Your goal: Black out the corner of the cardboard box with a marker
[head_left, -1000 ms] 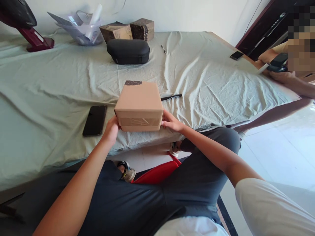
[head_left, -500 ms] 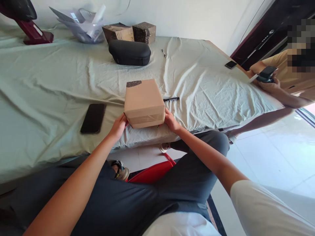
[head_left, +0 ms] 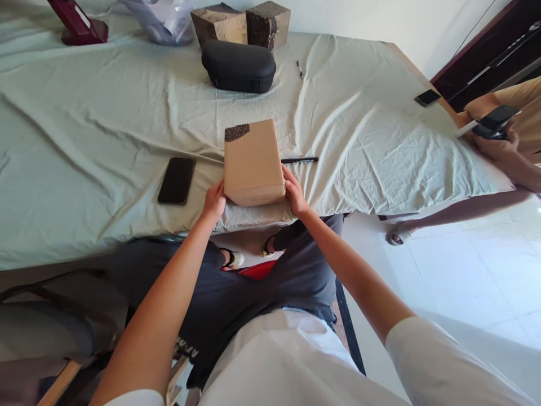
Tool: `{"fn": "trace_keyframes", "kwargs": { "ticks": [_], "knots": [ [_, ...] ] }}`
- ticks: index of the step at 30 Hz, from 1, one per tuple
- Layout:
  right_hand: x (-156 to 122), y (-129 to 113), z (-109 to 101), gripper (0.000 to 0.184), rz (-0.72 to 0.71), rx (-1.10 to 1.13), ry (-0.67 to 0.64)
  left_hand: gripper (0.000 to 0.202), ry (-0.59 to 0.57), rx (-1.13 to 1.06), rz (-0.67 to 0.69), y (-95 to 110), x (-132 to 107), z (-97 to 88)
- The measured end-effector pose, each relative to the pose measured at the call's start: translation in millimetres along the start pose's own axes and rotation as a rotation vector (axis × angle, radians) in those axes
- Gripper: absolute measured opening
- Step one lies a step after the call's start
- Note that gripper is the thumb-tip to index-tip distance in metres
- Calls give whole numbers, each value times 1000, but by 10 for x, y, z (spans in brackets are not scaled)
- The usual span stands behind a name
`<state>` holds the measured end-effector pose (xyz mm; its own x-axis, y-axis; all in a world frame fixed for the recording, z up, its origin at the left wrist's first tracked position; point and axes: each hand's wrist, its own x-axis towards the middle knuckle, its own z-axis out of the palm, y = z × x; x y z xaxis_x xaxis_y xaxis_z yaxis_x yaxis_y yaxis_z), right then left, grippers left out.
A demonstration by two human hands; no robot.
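Between my two hands is a brown cardboard box [head_left: 253,160] with a dark printed patch at its far left corner. It is at the table's near edge. My left hand [head_left: 215,199] closes on its near left side, fingers partly hidden behind the box. On the opposite side, my right hand [head_left: 295,192] grips the near right corner. A black pen [head_left: 301,160] lies just right of the box, one end hidden by it. To the left of the box a black smartphone [head_left: 176,180] rests flat on the cloth.
A pale green cloth [head_left: 105,129] covers the table. Toward the back stand a black zip case [head_left: 239,66], two patterned boxes [head_left: 268,25], a clear plastic basket [head_left: 169,22] and a dark red stand [head_left: 87,29]. Another person's hand [head_left: 501,144] holds a black device at the right.
My view has shifted, so the tabletop sits higher in the picture. The near face of the box shows less than before, and both hands still hold its sides.
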<state>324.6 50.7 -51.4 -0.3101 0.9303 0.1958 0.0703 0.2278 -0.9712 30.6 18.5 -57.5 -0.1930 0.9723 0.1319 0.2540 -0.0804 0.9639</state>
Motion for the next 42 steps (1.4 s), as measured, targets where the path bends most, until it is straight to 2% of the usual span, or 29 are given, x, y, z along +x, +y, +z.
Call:
{"fn": "trace_keyframes", "kwargs": {
  "ticks": [5, 12, 16, 23, 31, 37, 42],
  "knots": [
    [-20, -15, 4, 90, -48, 37, 56, 55, 17, -6, -3, 14, -19, -5],
    [-25, -7, 36, 92, -27, -40, 91, 66, 30, -5, -34, 79, -59, -11],
    [-39, -43, 49, 90, 0, -84, 91, 63, 42, -4, -51, 136, -94, -13],
    [-55, -97, 73, 98, 66, -128, 98, 55, 38, 26, -97, 182, -128, -23],
    [-46, -118, 81, 89, 47, -105, 130, 54, -11, 81, -82, 247, -136, -44],
    [-61, -147, 85, 93, 92, -107, 154, 54, -26, 57, -106, 227, -142, -61],
    [-87, -196, 93, 83, 114, -120, 152, 54, -26, 32, -128, 165, -156, -64]
  ]
}}
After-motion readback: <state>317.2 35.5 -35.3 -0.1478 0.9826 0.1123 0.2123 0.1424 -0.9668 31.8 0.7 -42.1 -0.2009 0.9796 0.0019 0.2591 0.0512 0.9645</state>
